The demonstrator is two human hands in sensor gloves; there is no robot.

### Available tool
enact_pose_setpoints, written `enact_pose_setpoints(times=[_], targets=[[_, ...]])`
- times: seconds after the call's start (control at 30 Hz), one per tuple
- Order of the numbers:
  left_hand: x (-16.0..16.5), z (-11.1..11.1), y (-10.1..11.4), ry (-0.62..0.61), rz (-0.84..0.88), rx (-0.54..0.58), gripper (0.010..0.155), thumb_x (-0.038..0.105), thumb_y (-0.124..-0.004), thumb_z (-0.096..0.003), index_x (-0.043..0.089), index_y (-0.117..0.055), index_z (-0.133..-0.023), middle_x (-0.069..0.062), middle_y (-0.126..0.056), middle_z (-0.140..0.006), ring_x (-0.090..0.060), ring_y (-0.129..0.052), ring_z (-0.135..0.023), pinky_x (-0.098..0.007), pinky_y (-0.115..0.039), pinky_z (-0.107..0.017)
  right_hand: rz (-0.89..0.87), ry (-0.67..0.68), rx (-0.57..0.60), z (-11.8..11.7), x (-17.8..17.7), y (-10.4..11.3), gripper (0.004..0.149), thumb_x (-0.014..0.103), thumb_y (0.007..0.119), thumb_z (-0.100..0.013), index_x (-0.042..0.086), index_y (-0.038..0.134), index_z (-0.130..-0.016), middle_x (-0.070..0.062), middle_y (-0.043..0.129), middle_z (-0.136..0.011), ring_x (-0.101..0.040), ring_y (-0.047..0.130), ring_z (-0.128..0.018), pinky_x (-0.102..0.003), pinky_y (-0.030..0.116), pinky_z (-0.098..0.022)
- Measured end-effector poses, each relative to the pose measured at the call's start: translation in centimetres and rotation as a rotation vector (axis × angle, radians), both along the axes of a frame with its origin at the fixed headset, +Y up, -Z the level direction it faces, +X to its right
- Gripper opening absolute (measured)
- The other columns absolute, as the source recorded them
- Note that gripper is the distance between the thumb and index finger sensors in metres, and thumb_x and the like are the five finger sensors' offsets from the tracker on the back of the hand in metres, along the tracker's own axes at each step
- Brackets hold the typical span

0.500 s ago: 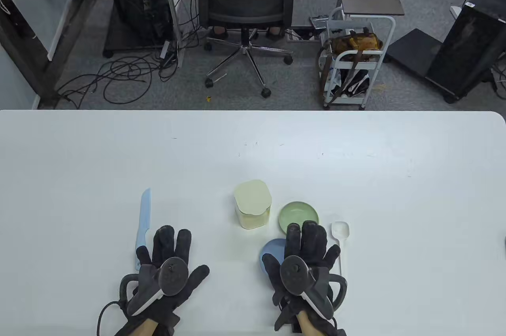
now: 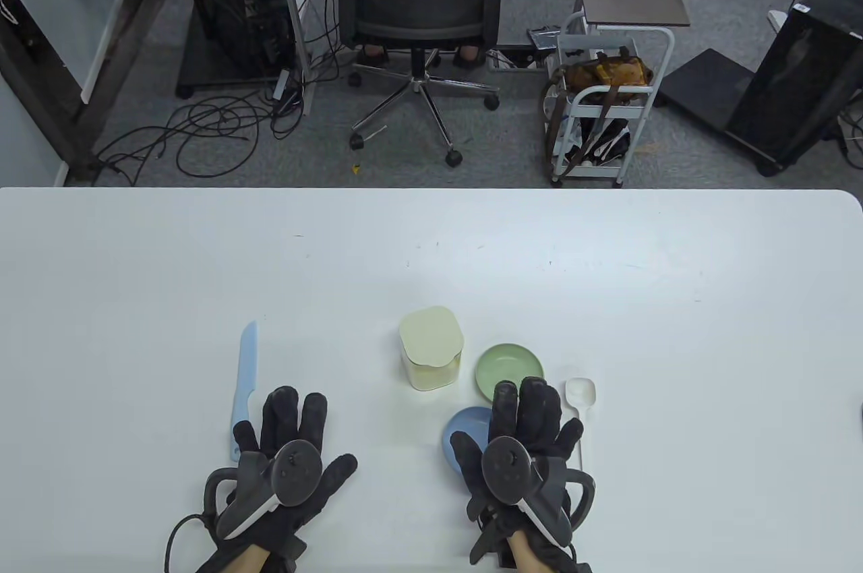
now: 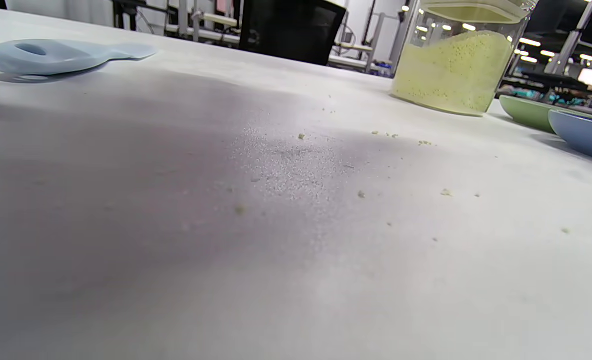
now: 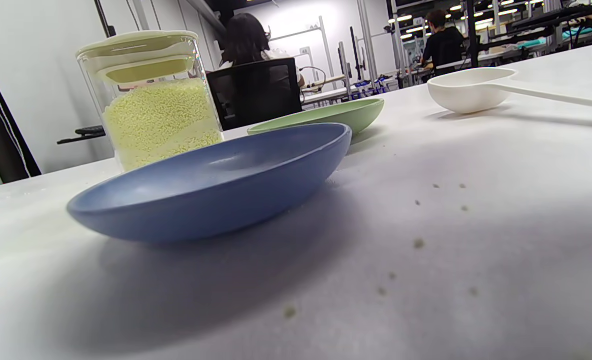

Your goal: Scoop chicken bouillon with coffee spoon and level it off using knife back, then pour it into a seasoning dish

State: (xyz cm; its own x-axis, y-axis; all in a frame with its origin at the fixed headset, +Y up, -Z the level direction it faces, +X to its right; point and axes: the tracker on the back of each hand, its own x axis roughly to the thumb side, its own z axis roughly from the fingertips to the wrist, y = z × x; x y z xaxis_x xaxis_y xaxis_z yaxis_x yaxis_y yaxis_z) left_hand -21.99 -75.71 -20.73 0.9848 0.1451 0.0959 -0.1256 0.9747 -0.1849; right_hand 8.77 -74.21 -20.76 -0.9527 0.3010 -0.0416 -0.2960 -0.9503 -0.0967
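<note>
Pale yellow granules fill roughly the lower two thirds of the clear bouillon jar (image 2: 431, 349), lid (image 2: 430, 334) on, standing just below the centre of the table view. Nothing has been scooped yet, judging from the closed lid and the untouched tools.

Layout reads as a staged start:
- Light-blue knife (image 2: 243, 384) lies lengthwise at lower left, tip toward the top of the frame, handle nearest the left hand (image 2: 286, 448). Placement puts the levelling tool on the side of the hand likely to wield it.
- White coffee spoon (image 2: 582, 411) lies at lower right, bowl toward the top, handle running down beside the right hand (image 2: 522, 441). Again within easy reach.
- Green dish (image 2: 510, 367) sits just right of the jar; blue dish (image 2: 465, 433) sits lower, partly under the right hand's fingers. Both near the jar, so the pour path is short. Which one is the seasoning dish I cannot tell.

Hands: both lie flat on the white table (image 2: 135, 276), fingers straight and spread, gripping nothing. Left fingers just beside the knife handle; whether they touch it is unclear. Right fingertips reach over the rims of the two dishes.

Wrist views: loose granules (image 3: 301, 136) are scattered on the table surface near the jar. Neither wrist view shows its own fingers.

Judgement: next step calls for lid removal, then taking up the spoon.
</note>
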Motion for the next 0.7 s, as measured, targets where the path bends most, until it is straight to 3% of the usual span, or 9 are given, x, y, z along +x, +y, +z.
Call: enact_pose_setpoints(times=[0.53,0.63,0.7], targets=[[0.0,-0.3,-0.3,0.012,-0.014,-0.029,0.093,0.077,-0.047,-0.0456,0.03,0.007,-0.106,-0.015,0.014,-0.111,-0.035,-0.001,-0.115,-0.072,-0.014,-0.074,0.016,0.033,-0.014,-0.2,-0.7,-0.1,0.086,0.068,0.058,-0.043,0.034,-0.008,-0.088,-0.003,-0.025,-0.098,-0.042,0.007,-0.106,-0.078,0.015,-0.068],[-0.2,-0.3,-0.4,0.019,-0.003,-0.032,0.093,0.077,-0.047,-0.0457,0.03,0.007,-0.106,-0.015,0.014,-0.111,-0.034,-0.002,-0.115,-0.072,-0.014,-0.074,0.0,0.018,0.102,-0.5,-1.1,1.7,0.089,0.068,0.062,-0.042,0.037,-0.006,-0.09,-0.001,-0.018,-0.104,-0.039,0.026,-0.107,-0.069,0.032,-0.073],[-0.2,-0.3,-0.4,0.017,-0.004,-0.048,0.093,0.077,-0.046,-0.046,0.03,0.007,-0.106,-0.015,0.014,-0.111,-0.034,-0.002,-0.115,-0.072,-0.014,-0.074,-0.026,0.012,0.139,-1.7,-1.8,3.1,0.09,0.069,0.066,-0.04,0.04,-0.001,-0.093,0.002,-0.014,-0.108,-0.037,0.028,-0.11,-0.069,0.034,-0.074]])
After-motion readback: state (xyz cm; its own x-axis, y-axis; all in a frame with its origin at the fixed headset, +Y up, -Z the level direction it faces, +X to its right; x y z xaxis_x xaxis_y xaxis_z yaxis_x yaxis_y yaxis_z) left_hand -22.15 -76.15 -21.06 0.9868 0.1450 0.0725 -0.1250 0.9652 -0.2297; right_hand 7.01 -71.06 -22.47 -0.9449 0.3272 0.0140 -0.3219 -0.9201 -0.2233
